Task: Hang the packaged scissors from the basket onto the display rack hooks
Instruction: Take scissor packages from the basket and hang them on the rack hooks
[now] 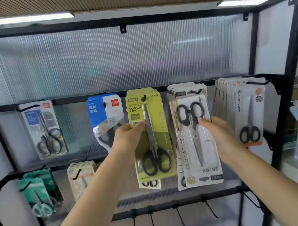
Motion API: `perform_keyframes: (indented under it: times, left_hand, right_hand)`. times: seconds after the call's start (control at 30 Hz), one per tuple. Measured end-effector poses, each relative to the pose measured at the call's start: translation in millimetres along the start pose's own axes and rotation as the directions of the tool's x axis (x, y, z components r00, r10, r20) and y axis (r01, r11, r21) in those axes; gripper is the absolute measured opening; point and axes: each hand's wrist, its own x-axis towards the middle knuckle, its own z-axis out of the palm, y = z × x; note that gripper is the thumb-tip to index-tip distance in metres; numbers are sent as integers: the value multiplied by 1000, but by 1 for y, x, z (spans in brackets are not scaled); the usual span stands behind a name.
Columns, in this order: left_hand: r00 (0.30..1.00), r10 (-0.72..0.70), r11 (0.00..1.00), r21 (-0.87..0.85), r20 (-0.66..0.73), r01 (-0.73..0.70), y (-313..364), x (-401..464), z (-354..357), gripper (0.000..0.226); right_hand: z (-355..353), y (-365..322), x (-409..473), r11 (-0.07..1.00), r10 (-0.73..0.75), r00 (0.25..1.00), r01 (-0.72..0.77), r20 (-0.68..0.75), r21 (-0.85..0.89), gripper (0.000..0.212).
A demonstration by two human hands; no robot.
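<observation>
Left hand (128, 134) pinching the left edge of the green pack (149, 132), thumb on the front, fingers behind; probably steadying it so the hole at the top seats on its hook (144, 98). Pack hanging upright from that hook, black-handled scissors inside, blades up, another pack peeking out below and behind.

Right hand (219, 134) pressed along the right edge of the beige pack (196, 140), fingers nearly straight and together, thumb hidden behind the card, so cannot tell whether gripping or only nudging. Beige pack upside down, handles at the top, in front of a stack on the next hook (196, 91); not clear whether hung. Likely being squared up or turned.

No basket in view. Rack (284, 73) otherwise holding: one grey pack (44, 129) far left, a blue-and-white pack (105, 118) beside the green, a fanned white stack (246, 107) far right. Lower row: teal packs (38, 192), a pale stack (81, 176). Bottom bar hooks (180, 217) bare.
</observation>
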Motion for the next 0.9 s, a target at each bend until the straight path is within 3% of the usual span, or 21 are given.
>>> perform_keyframes:
  times: [0.17, 0.3, 0.47, 0.63, 0.7, 0.77, 0.8, 0.83, 0.9]
  left_hand:
    - [999, 18, 998, 65, -40, -16, -1, 3, 2, 18]
    - [983, 164, 947, 291, -85, -133, -1, 7, 5, 21]
    - [904, 411, 668, 713, -113, -214, -2, 3, 3, 35]
    - [877, 471, 498, 850, -96, -174, 6, -4, -6, 42]
    - [867, 487, 446, 883, -101, -148, 9, -8, -11, 47]
    - [840, 534, 366, 922, -96, -128, 11, -13, -15, 52]
    - [794, 603, 320, 935, -76, -154, 12, -14, -18, 52]
    - [708, 707, 255, 935, -6, -247, 12, -16, -19, 47]
    - [437, 861, -2, 860, 261, -510, 8, -24, -14, 28]
  right_hand:
    - [4, 2, 2, 1000, -8, 1000, 8, 21, -7, 10]
    - [5, 1, 0, 1000, -16, 1000, 16, 20, 4, 15]
    - [1, 2, -1, 1000, -3, 1000, 3, 31, -1, 15]
    - [-11, 3, -3, 982, -77, 993, 90, 84, -164, 26]
    - [-17, -2, -7, 949, -124, 978, 167, 171, -266, 19]
    - [-27, -11, -12, 854, -201, 940, 307, 276, -419, 9]
    - [-31, -16, -13, 755, -221, 910, 388, 351, -529, 10]
    - [-36, -19, -15, 597, -212, 877, 466, 432, -653, 11]
    - [-42, -26, -20, 117, -243, 765, 634, 597, -765, 9]
